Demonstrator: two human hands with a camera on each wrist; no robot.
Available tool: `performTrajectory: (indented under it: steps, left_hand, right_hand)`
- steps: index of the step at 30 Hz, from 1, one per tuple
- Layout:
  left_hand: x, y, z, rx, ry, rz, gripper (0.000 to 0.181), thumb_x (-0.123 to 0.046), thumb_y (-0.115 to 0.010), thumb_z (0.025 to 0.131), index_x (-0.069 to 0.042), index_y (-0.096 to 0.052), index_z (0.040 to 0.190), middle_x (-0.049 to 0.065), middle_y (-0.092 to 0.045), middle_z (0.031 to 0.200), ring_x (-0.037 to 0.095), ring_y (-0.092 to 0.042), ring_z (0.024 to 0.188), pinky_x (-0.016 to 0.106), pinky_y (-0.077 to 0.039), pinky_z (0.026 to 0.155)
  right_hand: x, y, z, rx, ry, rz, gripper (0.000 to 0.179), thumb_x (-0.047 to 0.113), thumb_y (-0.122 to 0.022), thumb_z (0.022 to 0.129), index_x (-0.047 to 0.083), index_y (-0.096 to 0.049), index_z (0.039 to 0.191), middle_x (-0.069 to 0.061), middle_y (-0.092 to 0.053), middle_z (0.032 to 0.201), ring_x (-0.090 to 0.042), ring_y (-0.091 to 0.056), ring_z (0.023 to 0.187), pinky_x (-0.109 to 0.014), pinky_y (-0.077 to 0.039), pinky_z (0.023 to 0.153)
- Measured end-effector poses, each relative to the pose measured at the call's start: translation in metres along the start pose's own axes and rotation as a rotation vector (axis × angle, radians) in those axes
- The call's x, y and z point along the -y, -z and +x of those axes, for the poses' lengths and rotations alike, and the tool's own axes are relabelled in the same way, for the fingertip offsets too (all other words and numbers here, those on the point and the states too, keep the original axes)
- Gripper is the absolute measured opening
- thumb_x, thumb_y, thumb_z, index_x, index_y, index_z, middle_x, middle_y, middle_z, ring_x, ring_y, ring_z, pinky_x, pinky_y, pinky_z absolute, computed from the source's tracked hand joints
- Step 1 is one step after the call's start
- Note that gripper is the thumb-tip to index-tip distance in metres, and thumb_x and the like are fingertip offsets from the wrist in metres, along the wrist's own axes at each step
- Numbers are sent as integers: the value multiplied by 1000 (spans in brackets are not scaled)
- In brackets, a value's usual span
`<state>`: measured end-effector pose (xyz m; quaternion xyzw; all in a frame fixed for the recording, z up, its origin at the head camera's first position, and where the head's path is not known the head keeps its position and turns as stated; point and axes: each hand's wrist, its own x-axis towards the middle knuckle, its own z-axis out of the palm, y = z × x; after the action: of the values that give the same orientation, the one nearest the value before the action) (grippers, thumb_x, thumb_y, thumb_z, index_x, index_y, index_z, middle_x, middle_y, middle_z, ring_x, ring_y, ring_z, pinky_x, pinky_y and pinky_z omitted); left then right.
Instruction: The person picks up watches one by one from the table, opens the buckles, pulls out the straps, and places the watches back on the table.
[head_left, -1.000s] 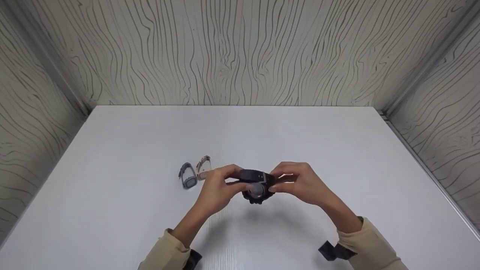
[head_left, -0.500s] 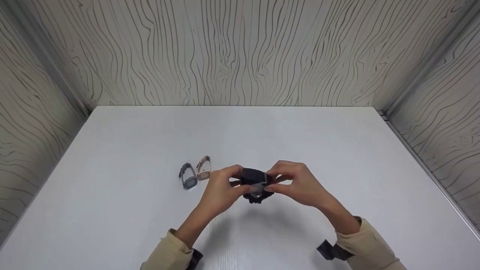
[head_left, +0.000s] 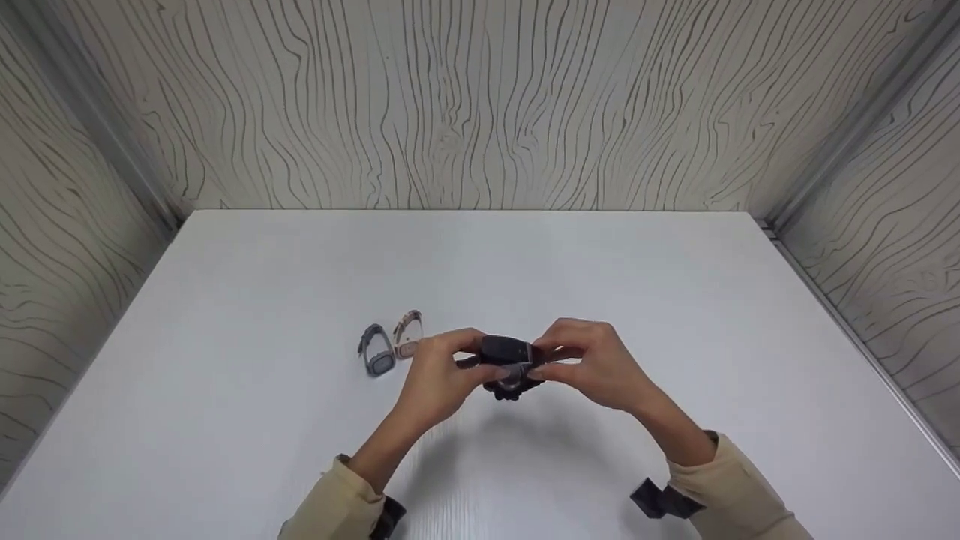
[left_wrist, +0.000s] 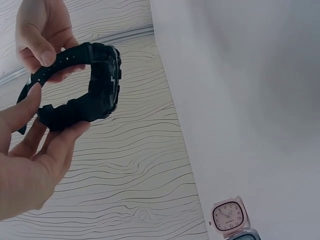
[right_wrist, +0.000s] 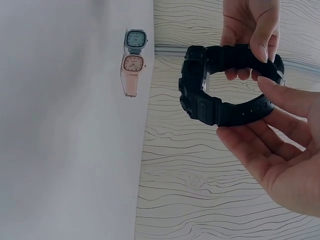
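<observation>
A chunky black wristwatch (head_left: 506,350) is held up above the white table, its strap looped into a ring. My left hand (head_left: 441,379) grips one side of the strap between thumb and fingers. On the other side, my right hand (head_left: 589,365) pinches the strap near its metal buckle (right_wrist: 281,76). The left wrist view shows the strap's row of holes and the thick case (left_wrist: 105,80) side-on. The watch's dial is turned away from the wrist cameras.
Two smaller watches lie side by side on the white table (head_left: 262,300), left of my hands: a grey-blue watch (head_left: 377,352) and a pink watch (head_left: 407,335). Wood-patterned panels (head_left: 450,105) stand behind the table and at both sides.
The strap's upper part has tilted to show more of its broad face. My right hand has shifted slightly left and up. The two watches on the table have not moved.
</observation>
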<state>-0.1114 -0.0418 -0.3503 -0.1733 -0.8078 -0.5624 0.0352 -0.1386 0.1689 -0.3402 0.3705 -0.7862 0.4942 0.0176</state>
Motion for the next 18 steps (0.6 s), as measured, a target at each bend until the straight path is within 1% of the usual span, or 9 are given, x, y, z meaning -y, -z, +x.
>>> performTrajectory:
  steps: [3,9,11,15,18]
  left_hand:
    - [0,0,0,0,5,-11,20,-3,-73,75,-1,-67,93,6,-66,88,19,-61,90,24,-51,78]
    - [1,1,0,4,32,-31,20,-5,-74,75,-1,-67,93,6,-65,88,19,-60,89,23,-51,78]
    - [1,1,0,5,38,-48,20,-5,-73,75,-1,-66,93,6,-65,89,19,-60,90,23,-50,79]
    - [1,1,0,2,38,-69,20,-8,-74,76,-1,-66,93,5,-65,89,19,-60,91,25,-50,81]
    - [2,3,-1,5,42,-77,21,-11,-74,76,-3,-66,94,4,-66,90,19,-61,92,30,-50,82]
  right_hand:
    - [-2,1,0,2,-2,16,16,2,-74,73,-1,-69,88,-9,-62,82,-20,-62,80,-33,-55,69]
    - [-3,4,0,16,-55,48,16,7,-74,75,1,-70,89,-7,-63,82,-20,-61,80,-34,-55,67]
    - [-4,5,0,18,-60,60,16,6,-75,74,1,-70,89,-8,-63,82,-19,-61,79,-34,-55,67]
    - [-4,8,-1,20,-54,82,16,5,-75,74,0,-70,89,-9,-63,81,-16,-60,78,-32,-55,66]
    - [-5,10,-2,23,-36,108,16,2,-74,73,-2,-69,88,-11,-62,81,-15,-58,77,-31,-55,64]
